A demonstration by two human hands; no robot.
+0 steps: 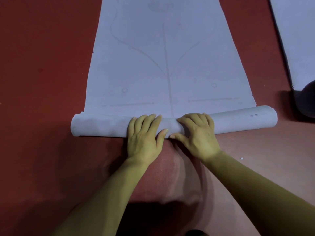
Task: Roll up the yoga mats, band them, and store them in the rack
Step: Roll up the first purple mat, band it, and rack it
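A pale lilac yoga mat (163, 65) lies lengthwise on the red floor, running away from me, with faint alignment lines printed on it. Its near end is wound into a roll (102, 125) lying crosswise in front of me. My left hand (144, 133) and my right hand (196, 133) sit side by side on the middle of the roll. Their fingers curve over its top and both thumbs are tucked against its near side. The roll's two ends stick out well past my hands.
A second pale mat (296, 40) lies flat at the upper right, parallel to the first. A dark rounded object (306, 101) sits at the right edge near that mat's corner. Red flooring (42, 65) surrounds both mats. A small white scrap (241, 158) lies by my right forearm.
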